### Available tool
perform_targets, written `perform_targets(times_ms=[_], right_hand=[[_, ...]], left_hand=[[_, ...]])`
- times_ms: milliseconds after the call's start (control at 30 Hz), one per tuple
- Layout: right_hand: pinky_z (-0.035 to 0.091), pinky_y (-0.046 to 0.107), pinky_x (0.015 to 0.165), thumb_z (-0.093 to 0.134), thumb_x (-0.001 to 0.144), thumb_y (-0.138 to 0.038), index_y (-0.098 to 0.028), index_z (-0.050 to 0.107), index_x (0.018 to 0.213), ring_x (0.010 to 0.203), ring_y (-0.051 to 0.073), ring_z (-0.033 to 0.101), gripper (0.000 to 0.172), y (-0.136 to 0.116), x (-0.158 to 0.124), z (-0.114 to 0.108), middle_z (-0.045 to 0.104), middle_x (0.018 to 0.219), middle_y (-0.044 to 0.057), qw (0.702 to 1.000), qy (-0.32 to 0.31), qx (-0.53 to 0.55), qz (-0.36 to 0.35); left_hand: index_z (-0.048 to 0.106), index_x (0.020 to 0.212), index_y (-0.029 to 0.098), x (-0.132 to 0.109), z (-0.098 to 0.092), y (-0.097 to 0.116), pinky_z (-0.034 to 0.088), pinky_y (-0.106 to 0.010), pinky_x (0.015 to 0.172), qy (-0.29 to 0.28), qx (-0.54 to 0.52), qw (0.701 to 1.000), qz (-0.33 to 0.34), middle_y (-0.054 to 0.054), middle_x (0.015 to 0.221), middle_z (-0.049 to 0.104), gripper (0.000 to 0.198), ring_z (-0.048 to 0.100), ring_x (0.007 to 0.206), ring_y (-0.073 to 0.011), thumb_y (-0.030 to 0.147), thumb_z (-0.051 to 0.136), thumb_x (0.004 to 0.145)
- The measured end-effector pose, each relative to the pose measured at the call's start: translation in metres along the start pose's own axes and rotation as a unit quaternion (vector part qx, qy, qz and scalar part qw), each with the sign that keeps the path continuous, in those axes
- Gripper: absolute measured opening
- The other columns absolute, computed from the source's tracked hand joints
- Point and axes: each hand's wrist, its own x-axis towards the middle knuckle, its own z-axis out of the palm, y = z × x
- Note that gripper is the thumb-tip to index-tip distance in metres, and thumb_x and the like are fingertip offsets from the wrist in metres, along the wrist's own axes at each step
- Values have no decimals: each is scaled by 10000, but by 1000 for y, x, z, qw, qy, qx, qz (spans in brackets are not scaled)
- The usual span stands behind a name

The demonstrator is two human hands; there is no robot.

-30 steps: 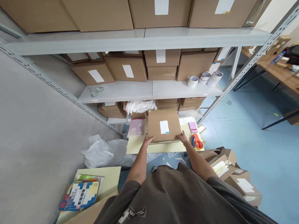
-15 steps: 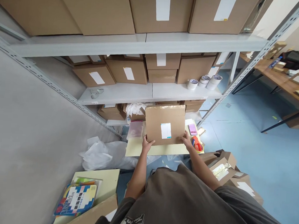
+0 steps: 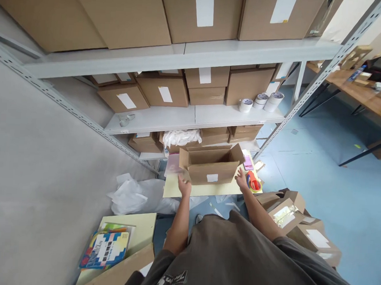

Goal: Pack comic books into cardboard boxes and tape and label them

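An open-topped cardboard box (image 3: 208,171) with a small white label on its near side stands on a pale yellow board (image 3: 213,189) in front of the shelving, its flaps spread outward. My left hand (image 3: 184,186) is at the box's near left corner with the fingers loosely apart. At the near right corner my right hand (image 3: 241,178) is spread, touching or just off the box. Neither hand grips anything I can see. A red and orange tape dispenser (image 3: 253,182) lies just right of my right hand.
Grey metal shelving (image 3: 192,114) holds several labelled cardboard boxes and tape rolls (image 3: 260,101). White plastic wrap (image 3: 135,195) lies on the floor at left, books (image 3: 104,249) at near left, more boxes (image 3: 289,213) at right. A wooden table (image 3: 367,95) stands far right.
The box was lifted and tipped over: its labelled face, which was on top, now faces me and the open top faces up. Both hands have loosened from its lower corners.
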Motion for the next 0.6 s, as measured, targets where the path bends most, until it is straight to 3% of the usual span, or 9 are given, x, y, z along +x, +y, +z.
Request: perform_targets(times_ms=[67, 133, 267, 367, 467, 600], right_hand=[[596, 462, 1013, 561, 799, -278, -190, 467, 1595, 1321, 323, 652, 807, -6, 5, -13, 597, 1537, 229, 996, 49, 71, -1], [573, 479, 1061, 529, 839, -293, -209, 508, 1543, 1344, 312, 637, 710, -18, 10, -26, 610, 1526, 207, 986, 100, 126, -35], [559, 504, 1071, 525, 865, -311, -218, 610, 1387, 1278, 312, 653, 538, -47, 12, -43, 674, 1401, 177, 975, 129, 133, -119], [568, 492, 1058, 525, 898, -309, -212, 590, 1423, 1255, 302, 655, 538, -62, 5, -47, 646, 1428, 178, 972, 149, 101, -153], [548, 489, 1111, 535, 942, -313, -222, 640, 1396, 1297, 305, 630, 474, -68, -1, -47, 658, 1415, 163, 971, 129, 28, -198], [507, 550, 1190, 599, 940, -273, -264, 765, 1292, 1317, 334, 635, 388, -73, 12, -40, 743, 1291, 125, 949, -31, -56, -308]], left_hand=[[52, 1794, 232, 0, -20, 11, 487, -410, 1196, 126, 45, 991, 24, -193, 1739, 388, 824, 505, 1537, -281, 233, 422, 1058], [156, 1789, 213, 2, -37, 31, 486, -405, 1199, 145, 78, 983, 78, -190, 1716, 425, 728, 457, 1567, -283, 259, 350, 1089], [599, 1575, 220, 10, -49, 74, 456, -445, 1234, 39, 68, 982, 170, -143, 1588, 594, 519, 496, 1520, -320, 362, 470, 1092], [765, 1367, 226, 12, -47, 87, 393, -450, 1289, -3, 71, 975, 208, -135, 1548, 626, 421, 499, 1508, -338, 437, 639, 1025], [793, 1330, 229, 12, -46, 81, 276, -477, 1352, -26, 110, 973, 199, -141, 1583, 607, 471, 403, 1581, -367, 500, 752, 947], [658, 1536, 267, 14, -49, 64, 160, -540, 1371, -101, 200, 964, 145, -111, 1783, 380, 912, 135, 1699, -424, 688, 882, 758]])
